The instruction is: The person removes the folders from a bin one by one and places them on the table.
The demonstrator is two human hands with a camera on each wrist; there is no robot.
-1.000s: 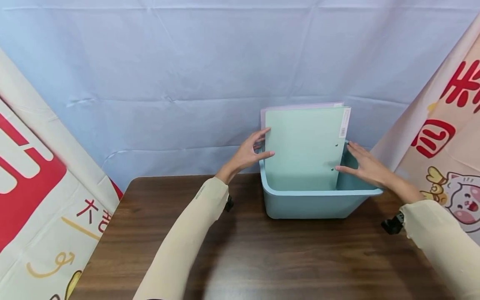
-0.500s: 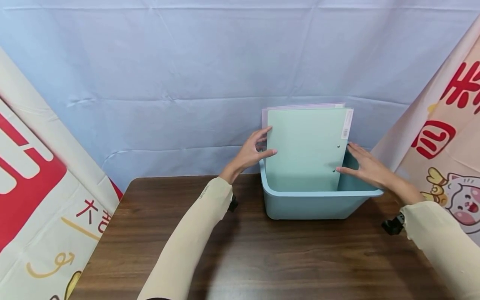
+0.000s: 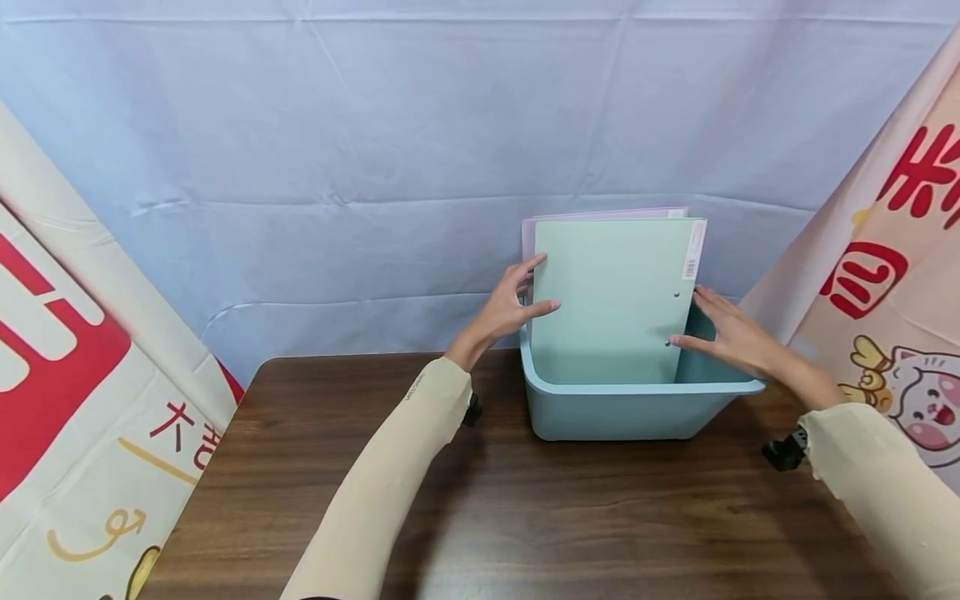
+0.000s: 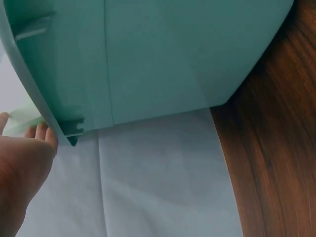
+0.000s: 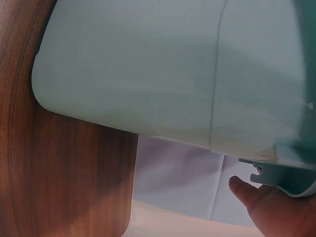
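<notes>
A pale green folder [image 3: 611, 292] with a barcode label and two small dark dots stands upright in a blue-green plastic bin [image 3: 645, 412]. Behind it, mostly hidden, is a lilac folder [image 3: 528, 237]. My left hand [image 3: 504, 310] is at the green folder's left edge, thumb in front of the cover, fingers extended and spread. In the left wrist view, its fingers lie beside the bin's rim [image 4: 34, 96]. My right hand [image 3: 733, 335] rests at the bin's right back rim, fingers straight, thumb pointing to the folder's right edge. Its fingertips are hidden in the right wrist view.
The bin stands near the back edge of a dark wooden table [image 3: 585, 517]. A pale blue cloth [image 3: 420, 167] hangs behind it. Printed banners hang on both sides, with a cat drawing [image 3: 926, 404] on the right one.
The green folder has shifted slightly right, and my left hand has moved right along with it. My right hand and the bin stay nearly in place.
</notes>
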